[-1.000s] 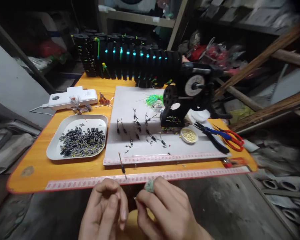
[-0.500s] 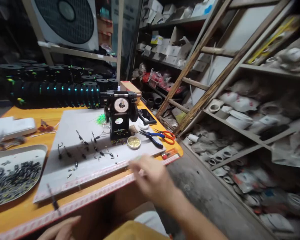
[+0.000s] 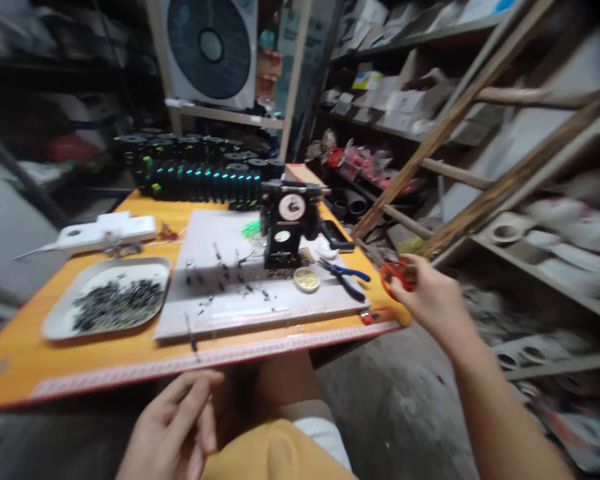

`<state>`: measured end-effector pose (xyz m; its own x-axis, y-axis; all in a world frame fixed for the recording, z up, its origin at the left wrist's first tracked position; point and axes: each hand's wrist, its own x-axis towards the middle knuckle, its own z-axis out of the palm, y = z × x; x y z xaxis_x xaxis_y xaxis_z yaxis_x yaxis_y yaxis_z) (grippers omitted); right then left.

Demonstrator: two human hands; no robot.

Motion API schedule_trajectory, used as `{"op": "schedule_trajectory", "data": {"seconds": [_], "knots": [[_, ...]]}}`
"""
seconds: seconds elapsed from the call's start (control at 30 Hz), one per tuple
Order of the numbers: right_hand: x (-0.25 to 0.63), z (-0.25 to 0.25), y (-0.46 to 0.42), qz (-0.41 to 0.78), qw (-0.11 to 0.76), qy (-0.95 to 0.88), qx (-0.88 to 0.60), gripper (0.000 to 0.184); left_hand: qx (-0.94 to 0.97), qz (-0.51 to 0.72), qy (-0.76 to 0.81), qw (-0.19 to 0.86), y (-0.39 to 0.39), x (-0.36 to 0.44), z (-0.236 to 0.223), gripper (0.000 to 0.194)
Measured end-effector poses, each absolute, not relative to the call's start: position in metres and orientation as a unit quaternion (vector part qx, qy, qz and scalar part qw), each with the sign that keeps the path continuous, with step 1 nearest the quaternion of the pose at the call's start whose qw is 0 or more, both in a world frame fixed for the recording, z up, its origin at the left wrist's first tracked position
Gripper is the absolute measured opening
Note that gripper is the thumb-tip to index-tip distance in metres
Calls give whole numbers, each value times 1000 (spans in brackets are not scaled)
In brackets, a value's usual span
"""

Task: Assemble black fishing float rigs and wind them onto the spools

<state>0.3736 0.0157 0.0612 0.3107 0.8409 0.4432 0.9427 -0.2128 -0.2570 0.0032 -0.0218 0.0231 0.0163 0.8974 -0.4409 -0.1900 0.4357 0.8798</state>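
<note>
My right hand point(image 3: 423, 290) is closed round the orange-handled scissors point(image 3: 389, 275), just past the right end of the table; the blades are hidden or blurred. My left hand point(image 3: 177, 427) is in front of the table edge, low in the view, its thumb and fingers pressed together; whether anything is between them I cannot make out. Beyond it, a thin dark piece with a wire end point(image 3: 193, 341) lies at the table's front edge. Blue-handled pliers point(image 3: 347, 277) rest on the grey board point(image 3: 220, 317), beside a small round dish of gold-coloured bits point(image 3: 307, 280).
A black hand-cranked winder point(image 3: 283, 230) stands on the board's back right, with dark spools point(image 3: 200, 181) behind. Several small black parts point(image 3: 223, 267) are scattered on the board. Left is a white tray point(image 3: 55, 327) of such parts. A wooden ladder point(image 3: 460, 175) and shelves flank the right.
My right hand has moved right and taken hold of the scissors that lay beside the pliers. My left hand has come further into view. The camera has turned left.
</note>
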Motion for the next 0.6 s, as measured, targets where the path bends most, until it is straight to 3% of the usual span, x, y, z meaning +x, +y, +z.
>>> {"op": "schedule_trajectory", "data": {"seconds": [0.03,0.1,0.3,0.5,0.6], "knots": [[360,62,5,-77,270,-592,-755,52,297,430,539,661,-23,4,27,48],[325,60,-16,94,342,-656,-666,49,265,439,498,699,-22,5,31,44],[203,54,-44,300,301,-800,-424,31,239,440,405,765,-24,-6,25,30],[162,47,-31,373,277,-795,-389,17,208,443,330,807,-27,-12,18,26],[159,46,-29,381,270,-798,-381,29,195,447,315,814,-27,-13,19,26]]}}
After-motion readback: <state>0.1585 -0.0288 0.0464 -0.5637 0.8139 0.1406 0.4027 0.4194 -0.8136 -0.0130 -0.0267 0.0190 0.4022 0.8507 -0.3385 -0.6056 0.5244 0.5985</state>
